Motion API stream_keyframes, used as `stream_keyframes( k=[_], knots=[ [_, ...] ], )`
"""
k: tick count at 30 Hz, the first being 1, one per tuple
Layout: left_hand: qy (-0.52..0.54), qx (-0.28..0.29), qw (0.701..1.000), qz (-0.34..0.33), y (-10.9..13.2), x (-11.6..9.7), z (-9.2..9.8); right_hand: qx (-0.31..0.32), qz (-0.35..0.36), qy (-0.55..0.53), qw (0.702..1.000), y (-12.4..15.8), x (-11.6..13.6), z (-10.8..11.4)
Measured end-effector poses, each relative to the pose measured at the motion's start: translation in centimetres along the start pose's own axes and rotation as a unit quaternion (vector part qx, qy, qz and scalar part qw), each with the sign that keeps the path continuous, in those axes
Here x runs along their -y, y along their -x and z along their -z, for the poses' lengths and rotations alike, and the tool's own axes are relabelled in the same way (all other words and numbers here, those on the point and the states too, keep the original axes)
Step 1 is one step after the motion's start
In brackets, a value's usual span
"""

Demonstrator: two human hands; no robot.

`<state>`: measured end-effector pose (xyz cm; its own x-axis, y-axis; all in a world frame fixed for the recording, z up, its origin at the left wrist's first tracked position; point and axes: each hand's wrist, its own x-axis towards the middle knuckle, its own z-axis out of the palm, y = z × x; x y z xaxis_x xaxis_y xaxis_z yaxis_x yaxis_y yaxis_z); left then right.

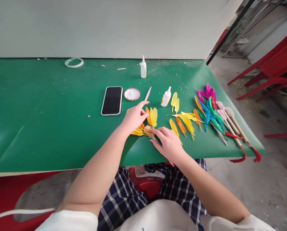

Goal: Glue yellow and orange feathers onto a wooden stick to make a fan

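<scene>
My left hand point(135, 117) is bent over the left side of a feather fan, its thumb beside an orange feather. A slim pink pointed tool point(147, 94) sticks out past its fingers, its lower end hidden. My right hand point(168, 142) grips the fan's base, fingertips at the pale flower in its centre. The fan's yellow feathers point(154, 117) spread up and to the left; its handle runs under my right palm toward the table edge. Loose yellow and orange feathers point(181, 127) lie to the right, near a small white glue bottle point(166, 97).
On the green table point(49, 112) lie a phone point(112, 100), a round lid point(132, 94) and a tape roll point(74, 63). Another glue bottle point(143, 69) stands farther back. Colourful feathers point(209, 110) and tasselled sticks point(236, 128) are at right. A red chair point(273, 67) stands beyond.
</scene>
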<state>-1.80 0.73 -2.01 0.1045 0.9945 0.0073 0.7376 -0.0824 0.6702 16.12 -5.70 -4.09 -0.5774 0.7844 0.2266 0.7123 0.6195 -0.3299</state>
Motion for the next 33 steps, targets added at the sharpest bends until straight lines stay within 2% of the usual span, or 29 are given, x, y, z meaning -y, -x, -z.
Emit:
stream_keyframes(
  k=[33],
  knots=[
    [-0.005, 0.003, 1.000, 0.000, 0.06, -0.33, 0.06, -0.004, 0.004, -0.001, 1.000, 0.02, 0.00, -0.13]
  ],
)
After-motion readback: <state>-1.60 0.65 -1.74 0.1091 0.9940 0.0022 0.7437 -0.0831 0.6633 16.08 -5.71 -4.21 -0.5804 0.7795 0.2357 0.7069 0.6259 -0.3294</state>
